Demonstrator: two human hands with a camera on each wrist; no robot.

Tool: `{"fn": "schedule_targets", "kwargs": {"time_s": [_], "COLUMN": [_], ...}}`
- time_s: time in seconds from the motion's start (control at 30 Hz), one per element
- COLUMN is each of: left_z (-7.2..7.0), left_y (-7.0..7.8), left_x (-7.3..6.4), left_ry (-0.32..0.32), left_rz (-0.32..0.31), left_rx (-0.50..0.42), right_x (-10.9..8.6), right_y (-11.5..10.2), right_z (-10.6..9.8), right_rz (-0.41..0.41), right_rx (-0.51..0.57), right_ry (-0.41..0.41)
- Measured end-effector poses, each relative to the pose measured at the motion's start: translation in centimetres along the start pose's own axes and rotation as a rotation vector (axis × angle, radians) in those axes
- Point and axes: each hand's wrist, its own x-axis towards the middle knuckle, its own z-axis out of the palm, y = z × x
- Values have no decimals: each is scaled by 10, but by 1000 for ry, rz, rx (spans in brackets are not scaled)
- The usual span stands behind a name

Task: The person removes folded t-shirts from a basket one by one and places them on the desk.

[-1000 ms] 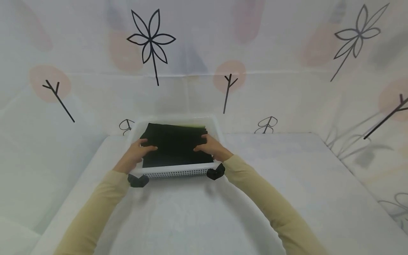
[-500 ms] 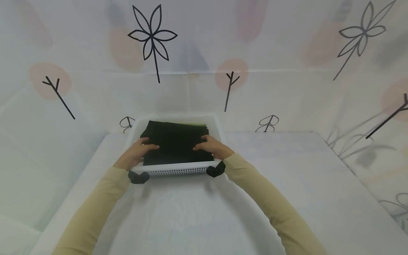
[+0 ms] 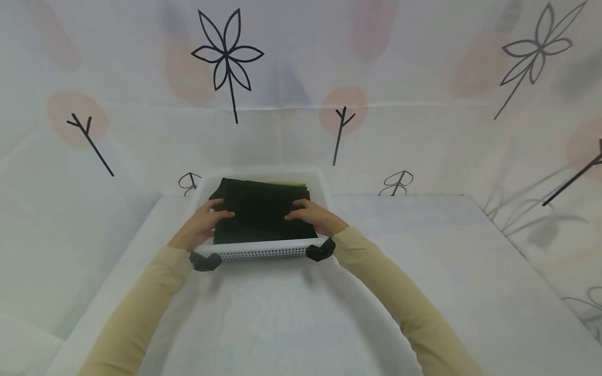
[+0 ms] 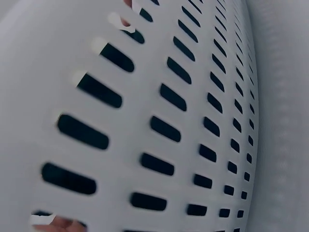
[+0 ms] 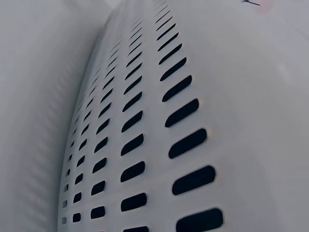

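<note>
Folded black cloth lies in a white plastic basket, with a yellow-green layer showing along its back edge. My left hand reaches over the basket's front left corner and grips the cloth's left side, thumb across the top. On the opposite side, my right hand holds the cloth likewise, thumb pointing inward. The lower fingers of both hands are hidden beside the cloth. In the left wrist view the slotted basket wall fills the picture, skin visible through a few slots. Basket wall also fills the right wrist view.
The basket stands at the back of a white-covered table, close to a hanging patterned sheet. Black wrist straps sit against the basket's front. A side sheet borders the table on the left.
The head view has shifted slightly. Both hands and the cloth stay almost where they were; the left index finger lies slightly further over the cloth.
</note>
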Motion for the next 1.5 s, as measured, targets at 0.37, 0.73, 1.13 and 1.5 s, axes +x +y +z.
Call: {"fn": "schedule_targets", "kwargs": {"time_s": [0.37,0.73,1.13,1.5], "left_z": [2,4,7,6], "left_y": [-2,-1,-2,7], "left_x": [0,-3,-1,-10], "left_ry": [-55,-123,-131,-92], "left_rz": [21,84,132,186], "left_rx": [-29,15,25,31], "right_x": [-2,-3,-2,-3], "right_y": [1,4,4,-1], "right_z": [-2,0,-2,0], "right_rz": [-36,-78,-121,-196], "right_rx": [45,-18,-108,-89], "right_ry": [38,108,191,224]}}
